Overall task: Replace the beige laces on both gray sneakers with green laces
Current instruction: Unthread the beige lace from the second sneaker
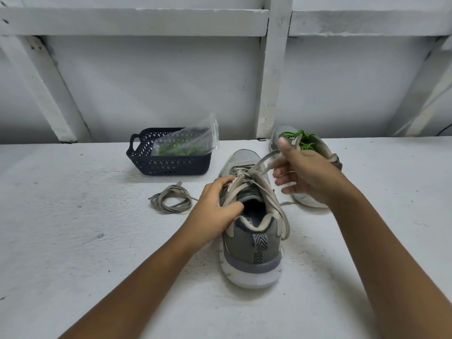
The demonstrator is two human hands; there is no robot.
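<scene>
A gray sneaker (253, 243) stands heel toward me at the centre of the white surface, still threaded with a beige lace (254, 178). My left hand (215, 206) grips its left side at the collar and eyelets. My right hand (305, 174) pinches a loop of that beige lace, drawn up and to the right above the tongue. Behind my right hand lies the second gray sneaker (309, 199), partly hidden, with a green lace (302, 140) in it. A loose beige lace (171, 198) lies coiled to the left.
A dark blue lattice basket (146, 165) stands at the back left and holds a clear plastic bag (188, 140) with green laces inside. A white wall with thick beams rises behind the white surface (73, 228).
</scene>
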